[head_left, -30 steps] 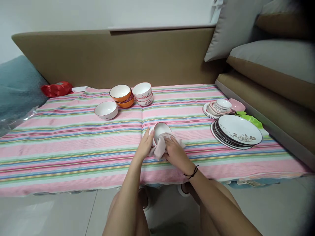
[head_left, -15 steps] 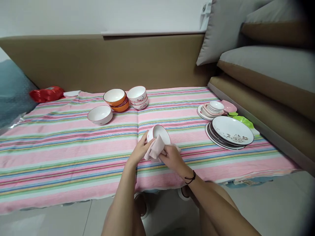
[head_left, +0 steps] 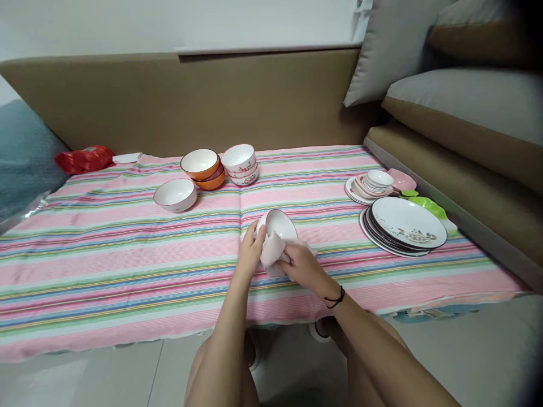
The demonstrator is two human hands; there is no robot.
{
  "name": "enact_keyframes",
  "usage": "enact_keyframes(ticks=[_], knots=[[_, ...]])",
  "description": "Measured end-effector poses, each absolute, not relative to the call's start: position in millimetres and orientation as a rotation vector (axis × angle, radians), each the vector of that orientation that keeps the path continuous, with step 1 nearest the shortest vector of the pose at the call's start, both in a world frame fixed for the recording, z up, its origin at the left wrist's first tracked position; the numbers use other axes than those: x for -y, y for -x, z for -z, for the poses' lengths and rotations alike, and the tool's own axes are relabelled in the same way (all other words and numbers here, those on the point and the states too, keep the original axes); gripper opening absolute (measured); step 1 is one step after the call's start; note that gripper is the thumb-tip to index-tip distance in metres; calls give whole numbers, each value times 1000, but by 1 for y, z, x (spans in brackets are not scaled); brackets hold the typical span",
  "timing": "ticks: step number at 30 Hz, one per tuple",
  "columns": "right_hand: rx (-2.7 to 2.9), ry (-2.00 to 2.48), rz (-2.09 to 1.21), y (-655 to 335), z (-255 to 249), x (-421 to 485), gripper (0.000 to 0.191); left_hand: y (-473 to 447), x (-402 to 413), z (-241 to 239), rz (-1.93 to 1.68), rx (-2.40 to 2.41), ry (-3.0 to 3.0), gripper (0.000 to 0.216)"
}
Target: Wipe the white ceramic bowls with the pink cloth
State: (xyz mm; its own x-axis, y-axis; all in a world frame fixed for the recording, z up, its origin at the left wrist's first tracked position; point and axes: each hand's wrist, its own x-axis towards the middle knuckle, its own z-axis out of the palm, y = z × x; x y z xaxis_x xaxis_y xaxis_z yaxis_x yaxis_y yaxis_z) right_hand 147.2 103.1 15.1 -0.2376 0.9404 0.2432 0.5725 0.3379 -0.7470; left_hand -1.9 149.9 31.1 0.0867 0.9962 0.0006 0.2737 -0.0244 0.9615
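Observation:
A white bowl [head_left: 283, 224] with a thin dark red rim is tilted, its opening facing right and toward me. My left hand [head_left: 251, 244] grips it by its left side, the thumb near the rim. Bunched in my right hand [head_left: 299, 261] is a pale pink cloth [head_left: 272, 252], pressed at the bowl's near edge and partly covering it. The right fingertips are partly hidden by the cloth. Both hands are above the pink striped sheet [head_left: 161, 271].
Behind to the left stand a single white bowl [head_left: 175, 195], stacked orange bowls [head_left: 200, 167] and stacked white bowls [head_left: 240, 162]. On the right are stacked plates [head_left: 403, 223], small dishes [head_left: 373, 183] and a green leaf-shaped dish [head_left: 428, 207]. A red bag [head_left: 85, 160] lies far left.
The view has shifted slightly. My left hand has changed its hold, its thumb now pointing up along the bowl's side. The cloth has shifted and bunched differently at the bowl's near edge.

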Motion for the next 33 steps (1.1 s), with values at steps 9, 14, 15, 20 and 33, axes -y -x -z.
enact_keyframes(ticks=[9, 14, 15, 20, 33], knots=[[2042, 1336, -786, -149, -17, -102, 14, 15, -147, -37, -782, -1234, -1515, 69], [2115, 1272, -484, -154, -2, -107, 46, 15, -145, -35, -788, -1183, -1588, 73], [2114, 1275, -452, -153, 0, -107, 49, 14, -145, -35, -797, -1190, -1593, 73], [2002, 1371, -557, -143, -4, -106, 13, 9, -152, -35, -808, -1311, -1503, 70], [1992, 1381, -454, -142, -5, -107, 26, 13, -157, -39, -743, -1369, -1427, 87]])
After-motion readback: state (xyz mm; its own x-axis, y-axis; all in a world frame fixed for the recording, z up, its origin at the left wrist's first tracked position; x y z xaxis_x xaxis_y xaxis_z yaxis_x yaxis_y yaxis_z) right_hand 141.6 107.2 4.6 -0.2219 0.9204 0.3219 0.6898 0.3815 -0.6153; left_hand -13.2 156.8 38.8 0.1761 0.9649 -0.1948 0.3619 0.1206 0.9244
